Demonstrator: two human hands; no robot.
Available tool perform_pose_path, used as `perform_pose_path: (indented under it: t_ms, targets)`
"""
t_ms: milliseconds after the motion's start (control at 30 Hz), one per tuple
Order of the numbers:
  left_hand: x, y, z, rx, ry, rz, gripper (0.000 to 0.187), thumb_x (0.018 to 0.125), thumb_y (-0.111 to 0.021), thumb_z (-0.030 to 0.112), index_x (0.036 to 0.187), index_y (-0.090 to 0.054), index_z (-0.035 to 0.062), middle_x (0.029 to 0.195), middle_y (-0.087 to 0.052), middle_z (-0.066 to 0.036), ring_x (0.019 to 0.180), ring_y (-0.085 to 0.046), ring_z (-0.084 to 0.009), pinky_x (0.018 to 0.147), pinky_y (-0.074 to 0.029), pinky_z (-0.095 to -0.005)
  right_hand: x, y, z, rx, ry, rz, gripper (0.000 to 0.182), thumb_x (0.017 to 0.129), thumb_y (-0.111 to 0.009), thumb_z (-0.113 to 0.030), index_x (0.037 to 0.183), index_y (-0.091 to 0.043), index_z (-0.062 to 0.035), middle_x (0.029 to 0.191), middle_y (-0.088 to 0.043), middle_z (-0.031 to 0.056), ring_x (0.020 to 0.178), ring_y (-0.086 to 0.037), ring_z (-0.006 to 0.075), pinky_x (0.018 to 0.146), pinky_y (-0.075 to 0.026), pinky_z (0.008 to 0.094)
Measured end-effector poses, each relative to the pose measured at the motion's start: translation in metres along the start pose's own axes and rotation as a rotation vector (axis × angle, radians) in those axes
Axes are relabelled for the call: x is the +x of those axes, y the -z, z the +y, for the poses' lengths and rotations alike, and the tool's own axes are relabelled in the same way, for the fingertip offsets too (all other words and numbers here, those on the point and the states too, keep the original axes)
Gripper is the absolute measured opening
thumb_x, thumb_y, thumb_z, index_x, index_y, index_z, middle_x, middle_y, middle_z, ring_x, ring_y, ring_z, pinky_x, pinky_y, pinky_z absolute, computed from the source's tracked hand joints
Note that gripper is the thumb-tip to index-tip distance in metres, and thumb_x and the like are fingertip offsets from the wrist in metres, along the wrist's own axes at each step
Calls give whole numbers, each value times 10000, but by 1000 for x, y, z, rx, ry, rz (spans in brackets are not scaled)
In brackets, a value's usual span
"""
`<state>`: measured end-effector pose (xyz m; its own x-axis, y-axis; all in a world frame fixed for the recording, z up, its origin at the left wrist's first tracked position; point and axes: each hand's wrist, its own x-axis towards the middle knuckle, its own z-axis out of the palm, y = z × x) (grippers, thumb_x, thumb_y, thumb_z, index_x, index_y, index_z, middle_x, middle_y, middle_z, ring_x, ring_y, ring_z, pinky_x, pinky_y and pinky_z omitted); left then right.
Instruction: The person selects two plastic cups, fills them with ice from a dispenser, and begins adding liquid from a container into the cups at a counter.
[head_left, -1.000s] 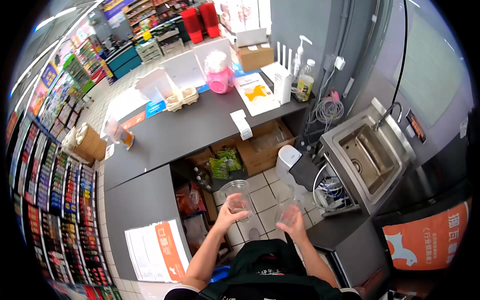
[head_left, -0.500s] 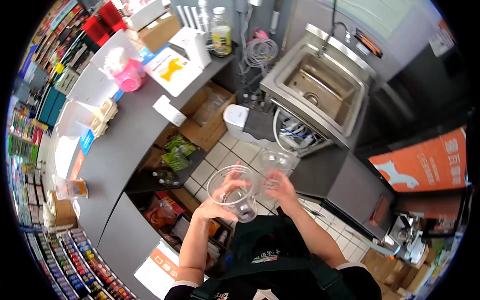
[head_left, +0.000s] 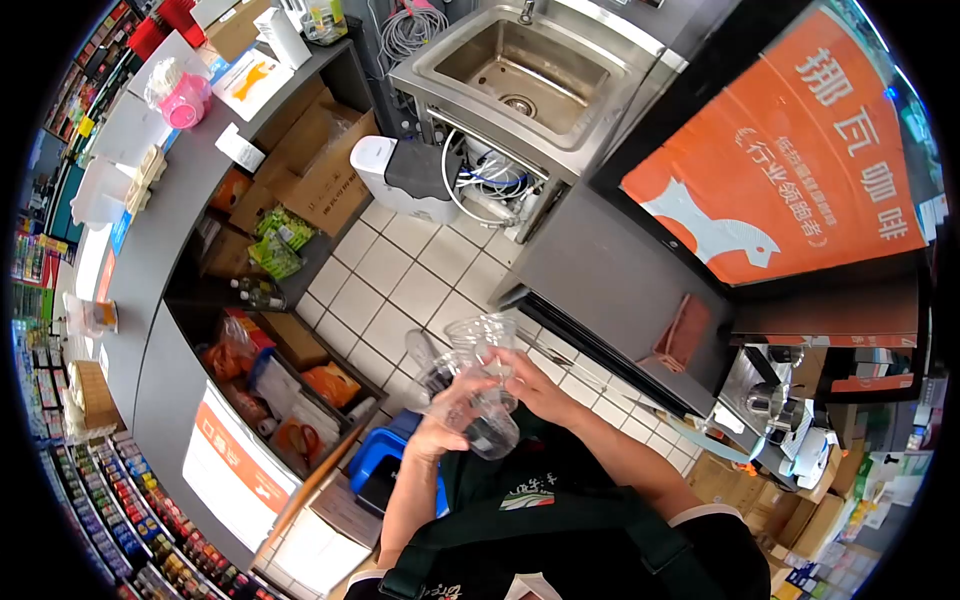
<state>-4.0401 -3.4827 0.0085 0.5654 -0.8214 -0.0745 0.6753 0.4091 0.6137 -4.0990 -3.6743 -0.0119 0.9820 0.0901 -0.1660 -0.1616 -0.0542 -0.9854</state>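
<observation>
Now we have turned away from the long grey table toward the steel sink. Our left hand and right hand, fingers clamped, have brought the two clear plastic cups together above the tiled floor, apparently nesting them.

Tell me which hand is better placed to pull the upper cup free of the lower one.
Right, probably. The right hand sits at the rim end of the upper cup, with fingers on it. The left hand wraps the lower cup near its base, so it is better placed to steady.
</observation>
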Motion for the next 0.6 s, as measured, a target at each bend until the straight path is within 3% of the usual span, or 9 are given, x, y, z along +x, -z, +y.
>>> perform_pose_path:
  t_ms: [33,100,167,233,267,333,367,467,600]
  targets:
    - [-3,-15,-15,52,6,32,866,516,-867,376,1254,-523,82,1452,-231,-127,1299,-334,-323,976,-381,-562,-17,12,6,73,-34,-34,556,896,-549,-243,1371,-358,-26,1297,-416,150,1255,-373,274,1044,-284,361]
    - [-7,-31,-36,48,-51,88,880,513,-869,381,1261,-514,83,1456,-226,-120,1303,-330,-318,976,-378,-563,-49,42,19,-268,-134,151,572,871,-588,-266,1335,-377,-8,1226,-469,160,1189,-438,296,994,-358,390]
    - [-11,-40,-38,68,-113,171,892,509,-871,384,1264,-508,80,1456,-225,-113,1305,-328,-315,979,-375,-562,-75,70,28,-935,-391,289,534,839,-627,-284,1245,-449,13,1115,-514,180,1062,-510,337,923,-421,430]
    - [-15,-38,-36,105,-193,262,911,505,-875,386,1271,-493,72,1456,-220,-97,1309,-325,-308,988,-371,-552,-98,85,50,-1278,-473,253,403,775,-675,-255,1038,-527,12,1007,-527,210,986,-537,354,838,-477,441]
    - [-18,-31,-36,102,-173,291,940,485,-884,372,1275,-483,57,1468,-209,-83,1316,-307,-288,993,-366,-522,-101,92,67,-1275,-473,252,403,775,-675,-255,1038,-527,12,1007,-527,210,986,-537,354,838,-477,441]
    - [-20,-12,-38,170,-159,325,985,455,-895,375,1284,-474,49,1487,-192,-73,1321,-290,-263,994,-361,-482,-94,100,91,-1487,-338,279,171,787,-583,-127,908,-532,-18,875,-568,191,830,-611,311,685,-528,395]
    - [-21,-5,-40,171,-157,320,985,455,-895,375,1284,-474,49,1487,-192,-73,1321,-290,-263,994,-361,-482,-91,101,97,-1486,-340,284,171,787,-583,-127,908,-532,-18,875,-568,191,830,-611,311,685,-528,395]
    - [-18,16,-41,284,-148,335,992,436,-896,375,1284,-483,68,1428,-260,-78,1321,-292,-271,993,-361,-473,-87,101,104,-1633,-302,168,61,763,-556,-96,790,-521,-54,723,-588,111,636,-638,238,509,-526,341]
    - [-7,25,-53,332,-92,276,918,456,-881,362,1251,-517,84,1342,-314,-92,1295,-317,-277,1018,-339,-468,-112,60,121,-1597,-180,-37,192,744,-593,-214,801,-532,-41,659,-593,121,524,-632,264,433,-512,371]
